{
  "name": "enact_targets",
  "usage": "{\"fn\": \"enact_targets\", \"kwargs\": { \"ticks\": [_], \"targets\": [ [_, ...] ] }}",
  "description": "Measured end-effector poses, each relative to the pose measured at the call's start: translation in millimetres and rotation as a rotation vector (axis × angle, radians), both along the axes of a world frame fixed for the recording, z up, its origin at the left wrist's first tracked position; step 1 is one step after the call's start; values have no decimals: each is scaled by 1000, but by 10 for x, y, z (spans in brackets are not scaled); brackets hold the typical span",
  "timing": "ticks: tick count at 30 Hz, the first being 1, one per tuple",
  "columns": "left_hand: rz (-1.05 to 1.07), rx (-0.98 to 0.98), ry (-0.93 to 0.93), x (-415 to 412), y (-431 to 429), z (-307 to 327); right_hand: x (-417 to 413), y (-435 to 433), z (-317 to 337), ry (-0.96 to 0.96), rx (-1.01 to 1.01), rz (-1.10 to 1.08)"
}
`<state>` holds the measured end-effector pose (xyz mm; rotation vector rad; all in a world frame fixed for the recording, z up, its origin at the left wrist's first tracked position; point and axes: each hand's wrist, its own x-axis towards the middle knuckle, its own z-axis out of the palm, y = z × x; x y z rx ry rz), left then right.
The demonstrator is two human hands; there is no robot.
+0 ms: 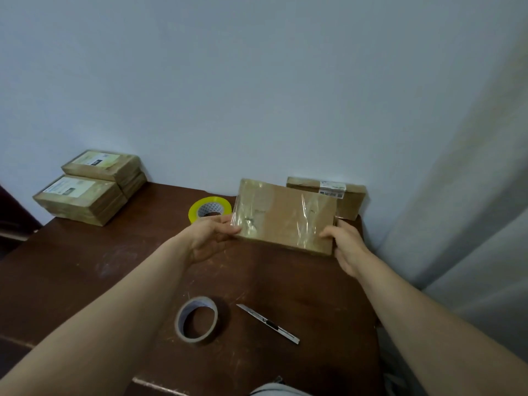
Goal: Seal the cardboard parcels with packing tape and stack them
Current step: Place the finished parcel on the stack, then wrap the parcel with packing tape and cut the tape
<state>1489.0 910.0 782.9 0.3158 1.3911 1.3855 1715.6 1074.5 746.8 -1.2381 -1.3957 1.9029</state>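
Cardboard parcel (288, 217) — partly wrapped in clear tape — is held tilted above the table (85, 267). Left hand (210, 238) grips its left end; right hand (347, 244) grips its right end. Taped parcel stacks (88, 187) sit at the far left — a tape roll (196, 318) and knife (268, 324) lie near.
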Motion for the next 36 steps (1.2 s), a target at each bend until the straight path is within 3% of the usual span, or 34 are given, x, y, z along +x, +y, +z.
{"fn": "enact_targets", "kwargs": {
  "ticks": [6,12,15,17,22,25,36],
  "targets": [
    [26,-30,354,128,74,-73,46,-23,-126,-66,115,-29],
    [35,-19,401,141,104,-139,106,-24,-154,-65,178,-8],
    [39,-5,296,108,93,-179,94,-17,-153,-114,172,47],
    [72,-78,235,85,55,-210,74,-36,-165,-126,122,79],
    [256,-285,317,17,-57,-462,-71,-149,-257,-3,7,16],
    [226,-394,350,-25,-151,-532,-123,-199,-286,-49,-53,21],
    [177,-458,345,-116,-250,-847,-430,-290,-496,-189,-150,-10]
  ]
}}
